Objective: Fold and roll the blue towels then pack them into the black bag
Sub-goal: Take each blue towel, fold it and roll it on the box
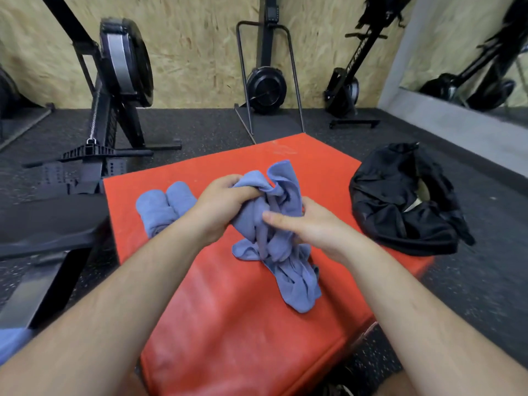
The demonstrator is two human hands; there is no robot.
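Observation:
A crumpled blue towel [281, 247] hangs in a bunch over the middle of the red padded box [234, 324], its lower end lying on the pad. My left hand [221, 204] grips its upper part from the left. My right hand [308, 224] holds the bunched middle from the right, fingers curled into the cloth. Two rolled blue towels [163, 207] lie side by side on the box's far left, just behind my left wrist. The black bag [400, 207] sits slumped on the floor to the right of the box, its mouth partly agape.
Black rowing machines stand around: one close on the left [94, 155], others upright against the chipboard wall [265, 87]. A mirror [485, 67] leans on the right wall. Dark speckled rubber floor [471, 281] surrounds the box.

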